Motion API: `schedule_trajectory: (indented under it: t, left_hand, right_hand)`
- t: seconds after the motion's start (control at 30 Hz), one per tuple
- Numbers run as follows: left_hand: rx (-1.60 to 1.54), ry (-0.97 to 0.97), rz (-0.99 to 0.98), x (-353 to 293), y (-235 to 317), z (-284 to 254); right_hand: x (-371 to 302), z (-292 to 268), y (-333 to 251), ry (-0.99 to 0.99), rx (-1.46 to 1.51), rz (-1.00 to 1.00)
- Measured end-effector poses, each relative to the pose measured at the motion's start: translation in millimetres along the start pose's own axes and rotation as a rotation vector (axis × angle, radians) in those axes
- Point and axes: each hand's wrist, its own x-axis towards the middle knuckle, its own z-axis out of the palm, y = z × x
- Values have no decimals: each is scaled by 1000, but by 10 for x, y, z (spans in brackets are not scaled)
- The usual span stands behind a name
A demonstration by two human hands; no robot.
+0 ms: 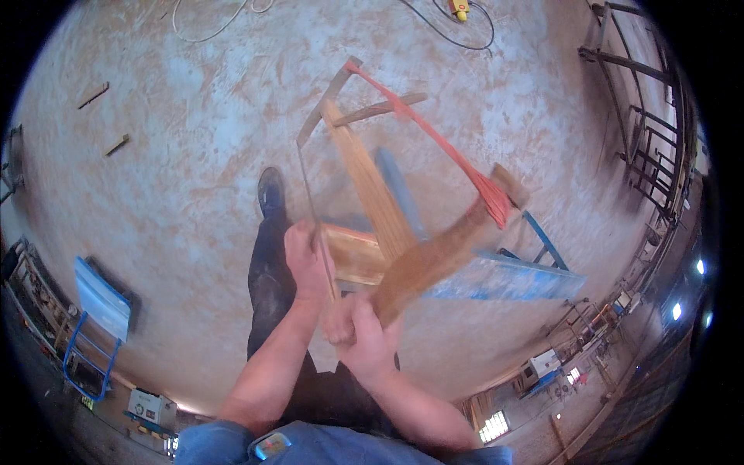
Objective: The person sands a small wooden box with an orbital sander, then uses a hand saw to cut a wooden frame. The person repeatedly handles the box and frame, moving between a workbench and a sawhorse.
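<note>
A wooden bow saw point(366, 174) with a thin blade, a centre bar and a twisted red cord stands out in front of me, smeared by motion. My right hand point(363, 329) is closed round its near end, where the blade meets the worn wooden arm. My left hand point(306, 256) is closed at the left end of a wooden board point(358, 254), and the blade passes over or close beside it; its fingertips are hidden. Beneath, the board seems to rest on a blue-painted bench point(504, 277), partly covered by the saw.
My dark shoe point(270, 190) is on the floor left of the bench. Two small wood offcuts point(94, 94) lie farther left. Ahead are a cable and a yellow plug box point(459, 9). Metal frames point(647, 139) stand at right, and a blue-framed chair point(101, 302) at left.
</note>
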Motion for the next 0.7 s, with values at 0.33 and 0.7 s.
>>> schedule_trajectory:
  t: [0.33, 0.7]
  left_hand:
    - [0, -5, 6, 18, 19, 0]
    - [-28, -21, -14, 20, -18, -2]
  right_hand:
    - [-10, 10, 47, -20, -58, -65]
    - [-42, 157, -58, 32, 1, -36]
